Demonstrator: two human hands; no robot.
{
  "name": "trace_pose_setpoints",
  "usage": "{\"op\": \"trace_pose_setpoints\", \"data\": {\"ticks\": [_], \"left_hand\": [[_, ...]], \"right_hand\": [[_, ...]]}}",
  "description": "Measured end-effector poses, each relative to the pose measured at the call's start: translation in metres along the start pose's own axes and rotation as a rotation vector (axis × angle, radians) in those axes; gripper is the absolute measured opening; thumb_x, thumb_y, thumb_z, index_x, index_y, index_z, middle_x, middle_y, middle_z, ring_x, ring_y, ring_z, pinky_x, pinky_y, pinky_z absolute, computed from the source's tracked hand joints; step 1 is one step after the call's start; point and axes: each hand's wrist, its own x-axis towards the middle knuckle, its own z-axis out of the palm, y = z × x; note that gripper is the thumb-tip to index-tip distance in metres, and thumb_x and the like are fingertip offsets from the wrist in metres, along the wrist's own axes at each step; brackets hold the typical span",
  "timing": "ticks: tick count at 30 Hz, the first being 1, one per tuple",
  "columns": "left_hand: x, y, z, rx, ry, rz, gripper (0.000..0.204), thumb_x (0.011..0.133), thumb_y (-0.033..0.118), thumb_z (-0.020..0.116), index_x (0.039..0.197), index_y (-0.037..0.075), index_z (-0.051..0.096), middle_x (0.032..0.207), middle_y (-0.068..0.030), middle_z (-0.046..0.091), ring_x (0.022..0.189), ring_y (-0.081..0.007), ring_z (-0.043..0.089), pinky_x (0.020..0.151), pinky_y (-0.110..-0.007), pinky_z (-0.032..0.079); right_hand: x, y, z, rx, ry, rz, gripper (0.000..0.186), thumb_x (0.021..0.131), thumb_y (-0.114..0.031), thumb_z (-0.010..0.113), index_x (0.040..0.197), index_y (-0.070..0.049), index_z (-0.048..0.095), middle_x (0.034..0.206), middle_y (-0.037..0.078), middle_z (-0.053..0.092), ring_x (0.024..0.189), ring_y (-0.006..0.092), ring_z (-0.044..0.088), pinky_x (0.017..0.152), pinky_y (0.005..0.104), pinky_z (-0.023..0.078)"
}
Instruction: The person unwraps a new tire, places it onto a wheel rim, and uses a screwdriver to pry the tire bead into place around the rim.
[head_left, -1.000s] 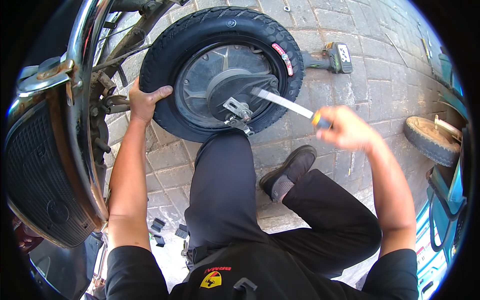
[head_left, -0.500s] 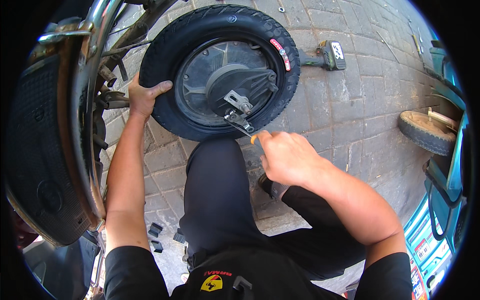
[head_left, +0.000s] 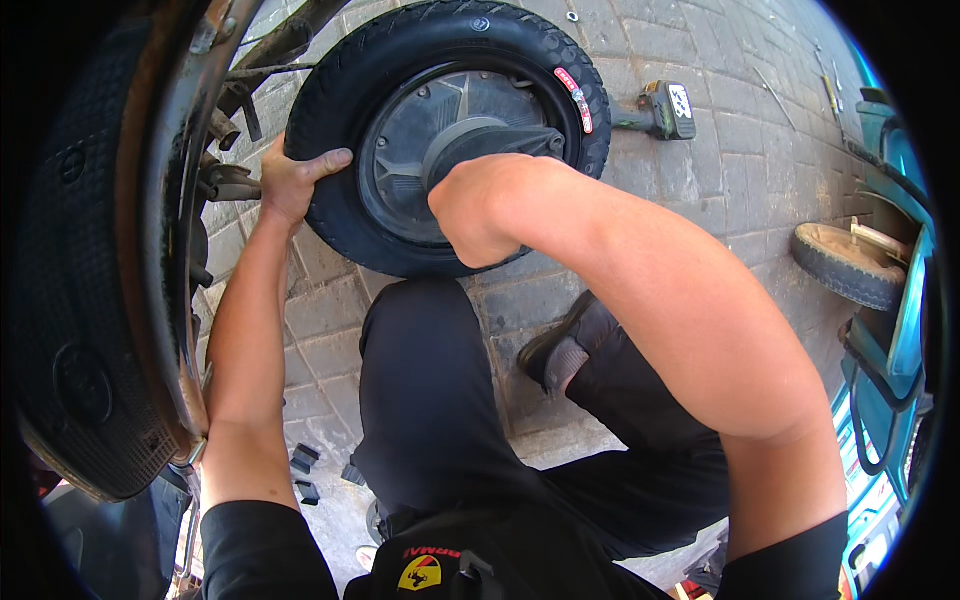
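A black-tyred wheel (head_left: pixel 345 115) with a dark motor hub (head_left: pixel 400 165) leans up in front of my knee. My left hand (head_left: pixel 295 182) grips the tyre's left side, thumb lying over the sidewall. Over the lower part of the hub, my right hand (head_left: pixel 482 208) is closed in a fist, its back toward me. It covers the axle end and the small metal lever there. The screwdriver it held half a second ago is hidden behind the fist. A black brake plate (head_left: pixel 525 142) shows just above my right wrist.
A cordless power tool (head_left: pixel 658 110) lies on the paving right of the wheel. Farther right is a small dusty wheel (head_left: pixel 845 262) beside a blue object (head_left: pixel 915 320). A vehicle's dark footboard (head_left: pixel 95 300) stands close on my left. Small black blocks (head_left: pixel 305 460) lie near my left elbow.
My right hand has moved up and left from the wheel's lower edge onto the hub, turning over so the screwdriver's orange handle no longer shows. My left hand keeps its hold on the tyre.
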Motion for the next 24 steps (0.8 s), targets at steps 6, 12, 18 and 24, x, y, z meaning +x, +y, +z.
{"op": "trace_pose_setpoints", "data": {"ticks": [6, 12, 18, 24], "left_hand": [[0.0, -0.003, 0.0, -0.008, 0.005, 0.0, 0.062, 0.065, 0.017, 0.093, 0.117, -0.002, 0.067, 0.105, -0.0112, 0.073, 0.089, -0.0209, 0.071, 0.083, -0.033, 0.058], [-0.002, 0.002, 0.004, 0.045, 0.046, -0.018, 0.06, 0.065, 0.015, 0.092, 0.116, -0.002, 0.067, 0.104, -0.0113, 0.073, 0.088, -0.0211, 0.071, 0.082, -0.034, 0.058], [-0.001, -0.002, 0.003, 0.021, 0.046, -0.007, 0.06, 0.065, 0.014, 0.092, 0.117, -0.002, 0.066, 0.106, -0.0117, 0.073, 0.089, -0.0223, 0.071, 0.083, -0.034, 0.058], [0.001, -0.003, 0.002, 0.047, 0.059, -0.016, 0.062, 0.065, 0.015, 0.092, 0.118, -0.003, 0.066, 0.107, -0.0122, 0.073, 0.09, -0.0223, 0.071, 0.083, -0.035, 0.058]], "right_hand": [[-0.02, -0.017, 0.055, 0.306, 0.177, 0.222, 0.027, 0.08, -0.006, 0.063, 0.102, -0.003, 0.077, 0.106, 0.019, 0.074, 0.103, 0.0329, 0.072, 0.084, 0.0414, 0.059], [-0.028, -0.027, 0.081, 0.472, 0.204, 0.373, 0.026, 0.085, -0.008, 0.06, 0.104, -0.003, 0.076, 0.108, 0.017, 0.074, 0.104, 0.0326, 0.072, 0.088, 0.041, 0.058], [-0.03, -0.036, 0.101, 0.613, 0.24, 0.398, 0.025, 0.082, -0.009, 0.061, 0.102, 0.002, 0.071, 0.104, 0.022, 0.073, 0.102, 0.0371, 0.07, 0.089, 0.0439, 0.056], [-0.028, -0.047, 0.127, 0.742, 0.391, 0.448, 0.027, 0.081, -0.005, 0.06, 0.105, 0.003, 0.067, 0.102, 0.023, 0.073, 0.1, 0.0389, 0.071, 0.087, 0.0446, 0.057]]}}
